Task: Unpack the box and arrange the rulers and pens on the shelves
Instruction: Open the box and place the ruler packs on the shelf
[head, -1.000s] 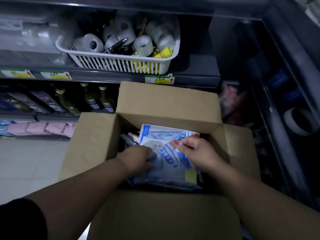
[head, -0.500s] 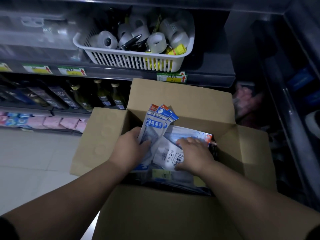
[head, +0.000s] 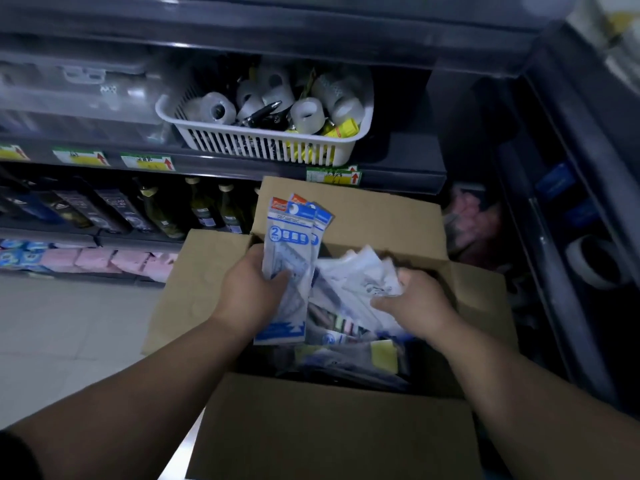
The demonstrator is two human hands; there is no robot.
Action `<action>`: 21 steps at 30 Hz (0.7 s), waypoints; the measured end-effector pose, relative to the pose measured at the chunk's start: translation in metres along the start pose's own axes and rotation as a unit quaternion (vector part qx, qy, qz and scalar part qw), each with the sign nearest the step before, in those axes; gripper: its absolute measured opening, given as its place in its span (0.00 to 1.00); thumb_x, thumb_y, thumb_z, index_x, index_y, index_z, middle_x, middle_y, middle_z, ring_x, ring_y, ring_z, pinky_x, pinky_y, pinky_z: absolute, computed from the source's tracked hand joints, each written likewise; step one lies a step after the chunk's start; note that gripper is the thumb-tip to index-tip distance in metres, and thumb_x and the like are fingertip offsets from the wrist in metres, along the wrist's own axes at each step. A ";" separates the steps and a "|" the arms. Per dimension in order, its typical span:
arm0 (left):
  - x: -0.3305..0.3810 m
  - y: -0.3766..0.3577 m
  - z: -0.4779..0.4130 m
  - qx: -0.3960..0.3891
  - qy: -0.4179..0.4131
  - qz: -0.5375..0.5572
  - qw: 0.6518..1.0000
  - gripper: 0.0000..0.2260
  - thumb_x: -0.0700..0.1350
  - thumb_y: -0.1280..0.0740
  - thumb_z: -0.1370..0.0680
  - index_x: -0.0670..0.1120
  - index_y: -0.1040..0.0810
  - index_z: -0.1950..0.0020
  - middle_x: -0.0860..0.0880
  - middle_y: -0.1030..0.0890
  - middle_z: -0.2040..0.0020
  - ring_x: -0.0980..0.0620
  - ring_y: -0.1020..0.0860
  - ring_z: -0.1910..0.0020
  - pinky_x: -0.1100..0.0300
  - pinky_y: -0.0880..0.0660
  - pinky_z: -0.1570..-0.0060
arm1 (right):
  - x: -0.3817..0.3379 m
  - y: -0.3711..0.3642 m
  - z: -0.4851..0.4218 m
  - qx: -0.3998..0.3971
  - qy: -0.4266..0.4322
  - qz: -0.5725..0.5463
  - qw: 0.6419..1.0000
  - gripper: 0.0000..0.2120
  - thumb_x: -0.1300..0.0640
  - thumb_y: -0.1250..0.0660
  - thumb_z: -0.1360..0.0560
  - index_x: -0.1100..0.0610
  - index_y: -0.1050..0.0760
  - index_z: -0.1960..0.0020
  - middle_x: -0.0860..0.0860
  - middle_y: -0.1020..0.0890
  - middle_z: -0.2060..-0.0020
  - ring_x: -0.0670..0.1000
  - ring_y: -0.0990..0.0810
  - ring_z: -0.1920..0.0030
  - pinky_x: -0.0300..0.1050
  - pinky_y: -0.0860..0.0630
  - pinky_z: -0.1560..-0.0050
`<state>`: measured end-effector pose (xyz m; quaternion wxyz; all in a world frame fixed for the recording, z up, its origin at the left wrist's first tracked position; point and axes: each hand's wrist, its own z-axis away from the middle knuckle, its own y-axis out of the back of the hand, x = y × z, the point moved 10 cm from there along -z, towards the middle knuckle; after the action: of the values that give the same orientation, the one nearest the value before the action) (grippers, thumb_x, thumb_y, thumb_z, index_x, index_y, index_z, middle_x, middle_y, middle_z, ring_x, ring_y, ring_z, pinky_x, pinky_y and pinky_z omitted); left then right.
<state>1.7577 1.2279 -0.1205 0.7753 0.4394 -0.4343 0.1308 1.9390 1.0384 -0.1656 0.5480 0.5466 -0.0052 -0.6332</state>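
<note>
An open cardboard box stands on the floor in front of dark shelves. My left hand grips a small stack of blue-and-white ruler packs, held upright over the box's left side. My right hand grasps a bundle of clear plastic packs, lifted at an angle from the box's right side. Under them, more packets and coloured items lie in the box, partly hidden by both hands.
A white slotted basket of tape rolls and a pen sits on the shelf straight above the box. Bottles line the lower shelf at left, pink packs below them. A tape roll rests on the right-hand shelf. Pale floor tiles lie at left.
My left hand raised the ruler packs higher out of the box. My right hand went from lying on the packs to lifting a bundle of them. The view shifted, so the shelves slid right.
</note>
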 end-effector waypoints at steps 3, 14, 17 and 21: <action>0.003 -0.003 0.004 -0.039 0.052 0.098 0.993 0.07 0.41 0.34 0.23 0.49 0.23 0.46 0.50 0.18 0.49 0.50 0.19 0.52 0.53 0.23 0.49 | -0.042 0.035 0.020 0.067 0.136 -0.102 0.983 0.13 0.66 0.29 0.37 0.48 0.21 0.60 0.47 0.17 0.62 0.47 0.20 0.61 0.43 0.26 0.58; 0.040 -0.054 0.050 -0.357 0.206 0.377 0.829 0.15 0.47 0.39 0.20 0.43 0.25 0.36 0.37 0.20 0.42 0.36 0.21 0.43 0.40 0.23 0.47 | -0.113 0.004 0.076 -0.057 0.317 0.054 0.945 0.24 0.63 0.35 0.30 0.40 0.23 0.40 0.43 0.32 0.29 0.43 0.42 0.25 0.41 0.43 0.25; 0.037 -0.052 0.049 -0.363 0.180 0.379 0.832 0.19 0.43 0.33 0.27 0.43 0.26 0.36 0.35 0.20 0.43 0.35 0.20 0.46 0.37 0.23 0.50 | -0.110 0.001 0.076 -0.088 0.278 0.058 0.955 0.32 0.71 0.41 0.30 0.47 0.27 0.32 0.40 0.35 0.28 0.39 0.42 0.25 0.45 0.40 0.25; 0.034 -0.049 0.040 -0.347 0.156 0.373 0.846 0.20 0.38 0.31 0.29 0.43 0.26 0.37 0.37 0.19 0.44 0.34 0.20 0.47 0.36 0.24 0.49 | -0.112 0.019 0.077 -0.044 0.238 -0.041 0.969 0.26 0.66 0.41 0.27 0.48 0.26 0.33 0.31 0.33 0.32 0.39 0.33 0.30 0.49 0.30 0.33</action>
<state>1.7837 1.1613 -0.1120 0.8278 -0.0799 -0.4554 0.3176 1.8762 1.0640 -0.0463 0.5302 0.6569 0.1757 -0.5065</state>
